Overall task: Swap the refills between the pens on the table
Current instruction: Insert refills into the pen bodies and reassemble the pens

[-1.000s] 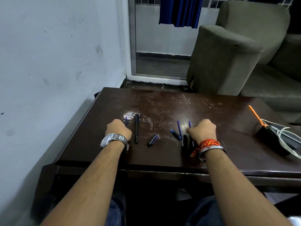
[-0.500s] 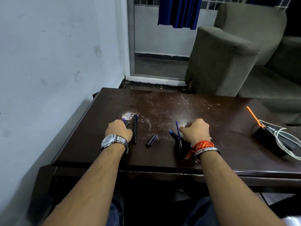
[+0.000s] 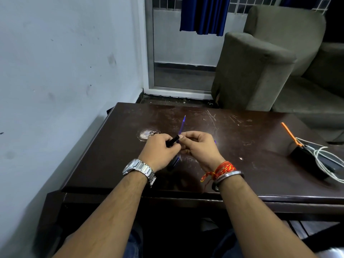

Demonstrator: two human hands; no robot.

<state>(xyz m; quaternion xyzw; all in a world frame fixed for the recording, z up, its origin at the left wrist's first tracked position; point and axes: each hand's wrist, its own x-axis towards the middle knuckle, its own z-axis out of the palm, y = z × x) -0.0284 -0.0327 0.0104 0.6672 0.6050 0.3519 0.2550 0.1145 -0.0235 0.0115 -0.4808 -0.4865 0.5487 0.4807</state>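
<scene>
Dark brown wood, dull and scuffed, makes up the table. Pale scratches run near its far edge, and a worn whitish patch sits left of centre. Its left edge stands close to a marked white wall. Beyond the far edge are a glazed door with a blue curtain hanging above it and a grey-green armchair.

Near the right edge lies a black box with a white cable looped over it and an orange strip slanting up from it.

Both hands meet over the middle of the table, raised just off the wood. The left hand, with a steel watch on its wrist, has its fingers curled round a black pen barrel whose open end points up and to the right.

The right hand wears red thread and a metal bangle. It pinches the lower end of a blue refill between thumb and fingertips, right at the barrel's mouth. The refill rises from there toward the far edge — whether its end sits inside the barrel cannot be told.

A short dark pen part lies on the wood under the left hand, toward the near edge, half hidden by the palm.
</scene>
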